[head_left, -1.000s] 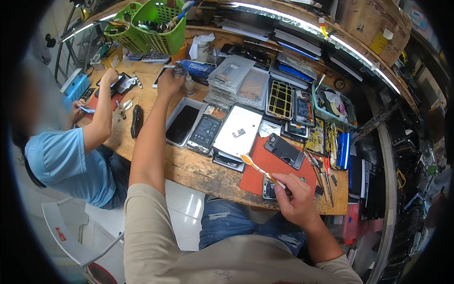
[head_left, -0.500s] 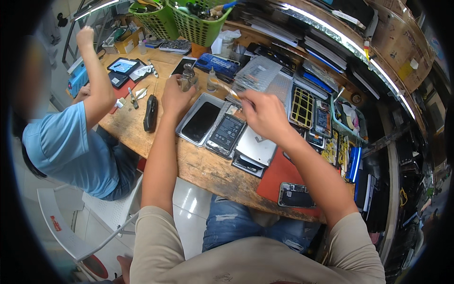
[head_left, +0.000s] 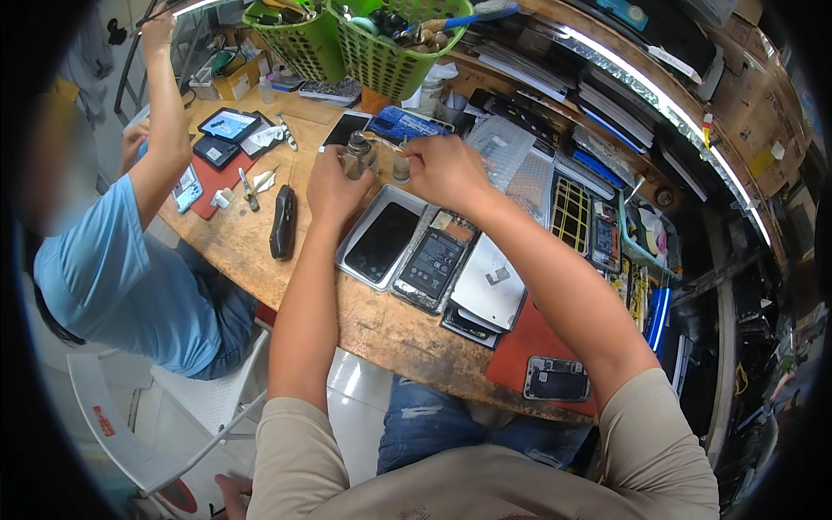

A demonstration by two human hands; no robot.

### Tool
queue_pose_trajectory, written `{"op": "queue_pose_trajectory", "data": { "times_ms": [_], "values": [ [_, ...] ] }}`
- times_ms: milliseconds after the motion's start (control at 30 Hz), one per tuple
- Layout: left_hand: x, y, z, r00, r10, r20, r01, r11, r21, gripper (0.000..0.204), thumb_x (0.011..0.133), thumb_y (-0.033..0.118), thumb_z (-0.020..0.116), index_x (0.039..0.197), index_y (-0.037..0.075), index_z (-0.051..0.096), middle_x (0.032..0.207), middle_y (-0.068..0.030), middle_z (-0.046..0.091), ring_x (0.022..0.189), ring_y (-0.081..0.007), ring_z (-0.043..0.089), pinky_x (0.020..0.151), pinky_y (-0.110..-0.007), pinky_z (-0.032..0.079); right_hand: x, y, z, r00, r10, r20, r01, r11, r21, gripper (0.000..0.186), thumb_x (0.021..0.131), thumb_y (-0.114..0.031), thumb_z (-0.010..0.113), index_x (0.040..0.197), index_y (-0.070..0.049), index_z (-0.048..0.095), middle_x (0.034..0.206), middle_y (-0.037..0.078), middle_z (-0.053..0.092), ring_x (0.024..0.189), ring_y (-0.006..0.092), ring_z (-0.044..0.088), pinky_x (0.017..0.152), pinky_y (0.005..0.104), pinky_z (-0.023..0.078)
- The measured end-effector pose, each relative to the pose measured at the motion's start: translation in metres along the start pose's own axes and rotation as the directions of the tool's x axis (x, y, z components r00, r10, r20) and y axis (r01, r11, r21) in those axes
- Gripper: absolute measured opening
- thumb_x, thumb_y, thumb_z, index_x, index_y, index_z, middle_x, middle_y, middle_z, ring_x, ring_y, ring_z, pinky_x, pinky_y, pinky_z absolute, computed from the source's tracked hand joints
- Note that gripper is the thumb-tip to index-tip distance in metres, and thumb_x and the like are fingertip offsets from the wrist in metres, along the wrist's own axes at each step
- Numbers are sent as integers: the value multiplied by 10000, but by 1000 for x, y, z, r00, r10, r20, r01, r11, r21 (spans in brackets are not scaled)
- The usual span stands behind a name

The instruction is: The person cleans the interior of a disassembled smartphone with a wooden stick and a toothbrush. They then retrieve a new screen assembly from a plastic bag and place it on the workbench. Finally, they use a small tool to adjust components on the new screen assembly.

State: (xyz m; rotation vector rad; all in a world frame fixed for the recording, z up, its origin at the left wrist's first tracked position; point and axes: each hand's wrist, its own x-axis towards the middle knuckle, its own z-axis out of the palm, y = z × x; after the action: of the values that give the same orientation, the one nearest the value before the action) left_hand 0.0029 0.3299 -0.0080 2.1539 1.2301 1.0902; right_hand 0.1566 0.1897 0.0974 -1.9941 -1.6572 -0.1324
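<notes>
My left hand (head_left: 340, 184) is closed round a glass bottle with a metal top (head_left: 358, 154), upright on the wooden bench. My right hand (head_left: 446, 169) is closed beside a small clear squeeze bottle (head_left: 400, 166). Its fingertips are close to that bottle, and what they hold is hidden. Just in front of my hands lies a white tray (head_left: 341, 260) with a black-screened phone (head_left: 383, 237) in it. Right of the tray is an opened phone with its battery showing (head_left: 431, 260). A stack of silver panels (head_left: 488, 282) sits beside that.
Green baskets of tools (head_left: 390, 52) hang over the far side. A black utility tool (head_left: 282, 223) lies left of my left forearm. An opened phone (head_left: 555, 379) rests on a red mat (head_left: 511, 368) at the near right. A person in blue (head_left: 139, 260) sits at the left.
My right hand, which held a slim blurred stick, has moved left and away from me, to beside the squeeze bottle. My left hand stays at the glass bottle. The view has shifted slightly.
</notes>
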Motion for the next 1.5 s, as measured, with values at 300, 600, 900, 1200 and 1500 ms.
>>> {"op": "queue_pose_trajectory", "data": {
  "times_ms": [300, 600, 900, 1200, 1500],
  "values": [
    [2, -2, 1, 1000, 14, -4, -13, 1000, 12, 624, 804, 354, 864, 1310, 50, 661, 1241, -203, 722, 1139, -396, 717, 970, -496, 578, 5, 1, 1, 1000, -7, 16, 7, 999, -40, 252, 964, -210, 631, 1075, -113, 835, 959, 210, 792, 951, 444, 760, 877, 550, 607],
    [2, -1, 3, 1000, 7, -10, -6, 999, 47, 681, 816, 355, 863, 1373, 29, 646, 1245, -200, 731, 1161, -373, 720, 987, -476, 572, 5, 2, 2, 999, -22, 25, 24, 997, -70, 250, 963, -196, 633, 1081, -109, 836, 962, 195, 801, 945, 435, 765, 879, 553, 614],
    [2, -5, 6, 999, 23, -28, -23, 999, 35, 635, 827, 360, 866, 1346, 66, 650, 1263, -202, 703, 1148, -400, 710, 979, -504, 573, 13, 0, -5, 994, -89, -68, 88, 996, -21, 253, 955, -188, 637, 1080, -114, 843, 989, 186, 807, 962, 428, 767, 897, 550, 614],
    [6, -17, 15, 993, 98, -70, -98, 995, 8, 663, 859, 350, 869, 1409, 50, 653, 1229, -198, 710, 1141, -362, 713, 966, -463, 575, 31, -5, -1, 990, -141, 11, 141, 971, -191, 262, 962, -230, 631, 1069, -144, 854, 1045, 160, 819, 995, 414, 773, 911, 532, 624],
    [13, -33, 20, 995, 76, -58, -78, 997, -27, 679, 888, 388, 878, 1454, 89, 654, 1294, -175, 719, 1201, -357, 701, 1006, -474, 552, -11, 2, -42, 977, -50, -206, 56, 998, 24, 236, 977, -178, 662, 1144, -109, 814, 992, 208, 805, 955, 456, 764, 871, 547, 614]
  ]
}}
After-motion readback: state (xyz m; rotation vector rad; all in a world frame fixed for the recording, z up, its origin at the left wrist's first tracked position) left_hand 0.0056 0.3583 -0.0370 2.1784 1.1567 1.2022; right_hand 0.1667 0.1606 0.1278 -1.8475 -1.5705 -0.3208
